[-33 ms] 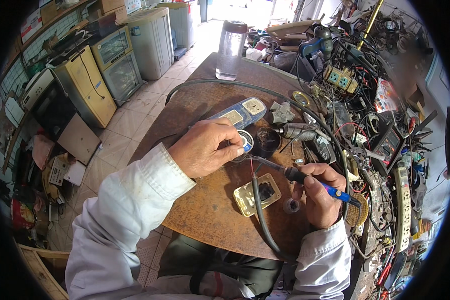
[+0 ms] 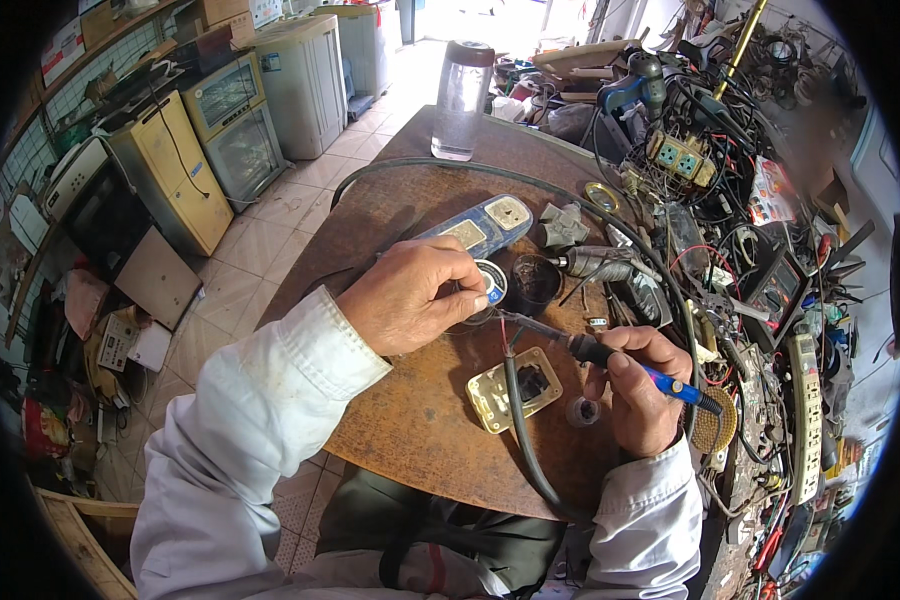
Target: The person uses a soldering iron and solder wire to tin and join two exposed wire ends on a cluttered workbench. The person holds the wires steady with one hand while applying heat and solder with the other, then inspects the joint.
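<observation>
My left hand (image 2: 415, 297) is closed, thumb and forefinger pinching at a small round solder spool (image 2: 494, 277) with a blue-and-white face. My right hand (image 2: 642, 392) grips a soldering iron (image 2: 592, 350) by its blue and black handle. The iron's metal shaft points left, its tip close to my left fingertips. Beside the tip, thin wires, one of them red, come out of a thick black cable (image 2: 519, 400). What the tip touches is too small to tell. A cream square cover plate (image 2: 492, 402) lies under the cable. Past my left hand rests a blue-grey oblong device (image 2: 485, 228).
On the brown wooden table (image 2: 400, 425) stand a clear bottle (image 2: 460, 105), a dark round tin (image 2: 536, 280) and a small clear jar (image 2: 582, 411). Tangled cables, tools and a power strip (image 2: 806, 420) crowd the right side. Old appliances (image 2: 232, 120) line the floor at left.
</observation>
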A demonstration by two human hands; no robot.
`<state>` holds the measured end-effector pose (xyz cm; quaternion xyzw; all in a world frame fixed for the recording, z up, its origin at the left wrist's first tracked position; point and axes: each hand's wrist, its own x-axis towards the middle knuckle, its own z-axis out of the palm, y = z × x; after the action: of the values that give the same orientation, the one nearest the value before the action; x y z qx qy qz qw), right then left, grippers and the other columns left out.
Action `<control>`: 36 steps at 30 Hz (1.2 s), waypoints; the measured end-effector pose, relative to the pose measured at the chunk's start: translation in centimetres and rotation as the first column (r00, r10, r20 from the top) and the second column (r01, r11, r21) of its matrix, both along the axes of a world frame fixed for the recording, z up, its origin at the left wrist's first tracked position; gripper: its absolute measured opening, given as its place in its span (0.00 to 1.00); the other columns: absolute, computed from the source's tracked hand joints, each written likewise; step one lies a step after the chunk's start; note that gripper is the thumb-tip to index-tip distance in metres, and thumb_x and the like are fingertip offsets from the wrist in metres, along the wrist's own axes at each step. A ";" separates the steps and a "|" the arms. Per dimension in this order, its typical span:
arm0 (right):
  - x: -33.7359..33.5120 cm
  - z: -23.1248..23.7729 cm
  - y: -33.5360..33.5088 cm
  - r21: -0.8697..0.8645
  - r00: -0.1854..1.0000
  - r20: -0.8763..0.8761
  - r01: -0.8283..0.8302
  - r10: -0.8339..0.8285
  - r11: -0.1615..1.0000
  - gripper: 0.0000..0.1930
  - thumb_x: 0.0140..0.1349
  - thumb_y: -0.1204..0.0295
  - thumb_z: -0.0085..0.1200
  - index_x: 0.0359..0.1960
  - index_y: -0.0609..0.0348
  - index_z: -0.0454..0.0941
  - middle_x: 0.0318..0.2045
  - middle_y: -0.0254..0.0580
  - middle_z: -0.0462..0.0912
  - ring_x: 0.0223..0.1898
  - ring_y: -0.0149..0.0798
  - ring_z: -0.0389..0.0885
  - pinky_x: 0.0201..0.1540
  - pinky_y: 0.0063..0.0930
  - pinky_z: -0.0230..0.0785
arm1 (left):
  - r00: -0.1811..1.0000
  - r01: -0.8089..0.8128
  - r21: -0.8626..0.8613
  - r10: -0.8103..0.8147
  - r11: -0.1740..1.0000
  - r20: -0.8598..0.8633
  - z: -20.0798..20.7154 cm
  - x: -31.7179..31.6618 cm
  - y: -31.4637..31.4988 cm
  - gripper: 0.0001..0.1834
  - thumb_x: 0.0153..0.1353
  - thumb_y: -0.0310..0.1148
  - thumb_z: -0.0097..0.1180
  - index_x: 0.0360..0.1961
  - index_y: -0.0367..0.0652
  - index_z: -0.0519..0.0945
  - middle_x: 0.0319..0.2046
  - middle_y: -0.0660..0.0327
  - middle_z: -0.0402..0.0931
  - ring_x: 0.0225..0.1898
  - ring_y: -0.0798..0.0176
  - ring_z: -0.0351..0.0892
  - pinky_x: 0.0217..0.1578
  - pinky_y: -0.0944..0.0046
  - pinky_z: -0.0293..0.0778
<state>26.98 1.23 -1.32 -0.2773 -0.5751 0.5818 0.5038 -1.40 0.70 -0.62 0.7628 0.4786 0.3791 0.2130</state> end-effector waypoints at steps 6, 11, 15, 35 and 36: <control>-0.1 -0.2 0.1 0.009 1.000 0.010 0.004 -0.004 1.000 0.12 0.60 0.73 0.60 0.40 0.71 0.79 0.33 0.47 0.84 0.24 0.32 0.79 0.28 0.24 0.74 | 1.000 0.002 0.023 -0.002 1.000 0.001 -0.4 -0.1 0.1 0.05 0.59 0.24 0.63 0.33 0.33 0.80 0.34 0.57 0.78 0.33 0.64 0.79 0.34 0.64 0.75; 0.0 -0.2 0.0 0.013 1.000 0.013 0.011 -0.011 1.000 0.12 0.60 0.73 0.60 0.40 0.71 0.79 0.34 0.48 0.84 0.24 0.32 0.79 0.28 0.24 0.73 | 1.000 0.004 0.027 -0.005 1.000 0.008 -0.2 0.0 0.0 0.05 0.58 0.24 0.63 0.33 0.33 0.80 0.33 0.56 0.78 0.33 0.63 0.79 0.34 0.63 0.74; 0.0 -0.2 0.1 0.012 1.000 0.008 0.009 -0.009 1.000 0.12 0.60 0.73 0.60 0.40 0.71 0.79 0.34 0.48 0.84 0.24 0.32 0.79 0.28 0.24 0.73 | 1.000 0.010 0.043 -0.010 0.999 0.007 -0.3 0.0 0.1 0.05 0.58 0.24 0.63 0.33 0.33 0.80 0.33 0.56 0.78 0.33 0.62 0.79 0.34 0.63 0.74; 0.0 -0.1 0.0 -0.018 1.000 0.017 0.013 -0.013 1.000 0.12 0.60 0.73 0.61 0.41 0.70 0.79 0.33 0.46 0.84 0.26 0.31 0.80 0.29 0.24 0.75 | 0.998 -0.019 0.055 0.015 0.998 0.060 -0.4 0.0 0.1 0.05 0.60 0.24 0.63 0.33 0.34 0.79 0.32 0.58 0.77 0.32 0.68 0.77 0.33 0.66 0.73; 0.0 -0.1 0.0 -0.019 1.000 0.019 0.017 -0.016 1.000 0.12 0.60 0.73 0.61 0.41 0.70 0.79 0.33 0.46 0.84 0.26 0.31 0.80 0.29 0.24 0.75 | 0.997 -0.037 0.041 0.034 0.998 0.069 -0.3 0.0 0.2 0.05 0.60 0.24 0.63 0.33 0.33 0.79 0.31 0.57 0.78 0.32 0.68 0.77 0.33 0.66 0.73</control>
<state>27.02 1.19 -1.39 -0.2922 -0.5720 0.5804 0.5005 -1.45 0.89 -0.89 0.7450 0.4764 0.4189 0.2063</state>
